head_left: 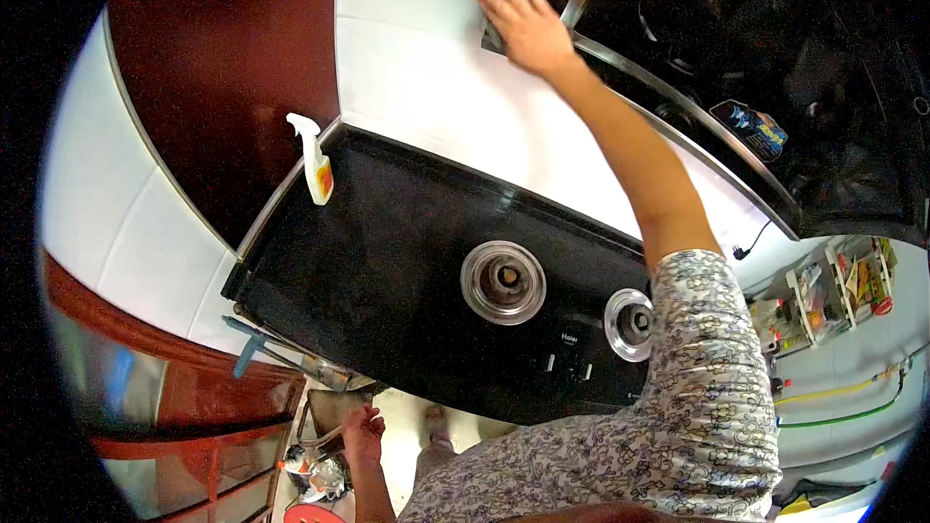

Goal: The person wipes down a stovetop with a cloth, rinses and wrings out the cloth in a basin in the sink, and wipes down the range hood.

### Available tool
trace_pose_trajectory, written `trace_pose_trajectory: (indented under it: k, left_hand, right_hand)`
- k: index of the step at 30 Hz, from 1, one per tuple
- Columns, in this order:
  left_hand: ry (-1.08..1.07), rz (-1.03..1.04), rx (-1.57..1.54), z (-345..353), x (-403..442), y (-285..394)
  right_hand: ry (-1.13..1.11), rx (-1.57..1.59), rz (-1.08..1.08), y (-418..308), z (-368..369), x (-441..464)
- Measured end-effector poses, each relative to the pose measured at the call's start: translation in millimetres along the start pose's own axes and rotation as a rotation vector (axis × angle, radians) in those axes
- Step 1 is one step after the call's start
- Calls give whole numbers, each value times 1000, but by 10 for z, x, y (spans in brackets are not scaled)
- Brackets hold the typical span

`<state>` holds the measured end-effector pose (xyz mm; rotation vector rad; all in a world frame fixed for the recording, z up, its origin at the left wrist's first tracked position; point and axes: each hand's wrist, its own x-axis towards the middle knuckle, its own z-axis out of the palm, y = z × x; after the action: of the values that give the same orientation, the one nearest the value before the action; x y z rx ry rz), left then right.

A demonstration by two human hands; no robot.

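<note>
My right hand (528, 31) is raised to the lower left corner of the black range hood (756, 48), fingers stretched over it. Something dark shows between and beneath those fingers; its kind is hidden. Low on the left hangs my left hand (363, 434), fingers loosely bent and nothing visible in them, below the counter's front edge. Between my arms lies a black gas stove (387, 261) with two round burners (504, 283). A white spray bottle (315, 163) with an orange label stands at the back left corner of the black surface.
White wall tiles (426, 68) run behind the stove. A dark red panel (228, 68) rises on the left. A blue-handled tool (250, 341) hangs at the left edge. Wall racks (823, 300), a black plug (742, 252) and a yellow hose (833, 389) are on the right.
</note>
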<state>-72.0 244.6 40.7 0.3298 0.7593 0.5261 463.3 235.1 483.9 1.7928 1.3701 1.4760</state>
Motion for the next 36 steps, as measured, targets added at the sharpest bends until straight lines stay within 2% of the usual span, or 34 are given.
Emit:
trace_pose_trajectory:
  k: [3, 4, 5, 7, 8, 10, 12, 14, 16, 20, 22, 23, 24, 25, 28, 29, 33, 35, 36]
  left_hand:
    - [51, -9, 38, 45, -92, 47]
    - [72, -12, 64, 66, -162, 56]
    - [63, -26, 97, -253, -28, -6]
    - [83, -43, 98, -233, -70, 71]
    - [89, -49, 94, -199, -77, 97]
    - [52, -18, 128, -171, -58, 115]
    - [55, -23, 195, -158, 6, 138]
    - [40, -14, 63, 19, 2, 160]
    - [39, -16, 22, 138, -18, 189]
    - [10, -45, 125, 52, 97, 204]
    - [-39, -56, 182, 109, 140, 219]
    - [-65, -90, 88, 49, 228, 177]
    - [-87, -109, 131, 154, 228, 191]
    - [-108, -127, 169, 268, 228, 162]
    - [-116, -173, 218, 584, 238, 73]
    - [-125, -177, 207, 713, 193, 30]
    - [-67, -168, 298, 785, 279, -157]
    - [-188, -181, 306, 798, 301, -208]
    - [-245, -182, 303, 811, 293, -245]
  right_hand:
    - [-219, -6, -4, -259, 134, -411]
    - [-215, 10, 32, -238, 195, -539]
    - [-196, 59, 65, -180, 198, -674]
    - [-163, 125, 153, -37, 136, -1002]
    - [-220, 92, 217, 14, 57, -1172]
    - [-195, 90, 403, 86, 29, -1595]
    - [-6, 108, 607, 72, 22, -1986]
    - [199, 241, 702, 32, 34, -2191]
    - [344, 339, 682, 5, -10, -2074]
    - [413, 298, 467, 89, -55, -1312]
    - [141, 148, 502, 25, -14, -1031]
    - [57, 102, 432, 10, 32, -1028]
    - [-25, 60, 361, 31, 63, -1067]
    - [-43, -18, 319, 47, 156, -1209]
    - [-103, 42, 353, 298, 116, -1759]
    - [-170, -16, 380, 397, 52, -1984]
    - [-140, 24, 587, 801, -16, -3012]
    - [-160, -30, 682, 991, -135, -3480]
    - [-81, -40, 710, 1103, -182, -3701]
